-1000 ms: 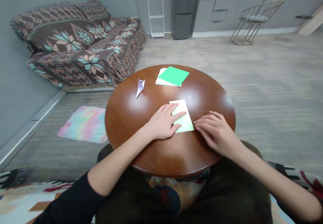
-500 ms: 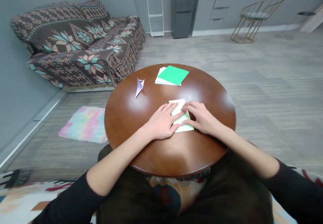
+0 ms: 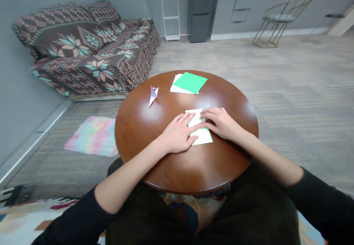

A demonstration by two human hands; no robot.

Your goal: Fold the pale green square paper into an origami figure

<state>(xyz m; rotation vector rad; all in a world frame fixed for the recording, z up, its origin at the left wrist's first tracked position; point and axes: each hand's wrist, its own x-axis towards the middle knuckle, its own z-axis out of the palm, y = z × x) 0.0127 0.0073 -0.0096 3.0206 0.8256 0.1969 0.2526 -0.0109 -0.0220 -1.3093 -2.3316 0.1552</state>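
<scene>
A folded sheet of paper, pale green to white, lies on the round brown table in front of me. My left hand rests flat across its left side, fingers stretched out and holding it down. At the right edge of the paper is my right hand, its fingers bent and the thumb drawn close to them. Its fingertips touch that edge; exactly how they grip it is hard to make out. Both hands partly cover the paper.
Toward the far side of the table lies a stack of paper squares, a green sheet on top of white ones. A small purple-and-white folded paper piece stands at the left. Beyond are a patterned sofa and a fluffy rug.
My right hand has slid slightly up along the paper's right edge, and its thumb has moved closer to the fingers. My left hand and the paper have stayed in place.
</scene>
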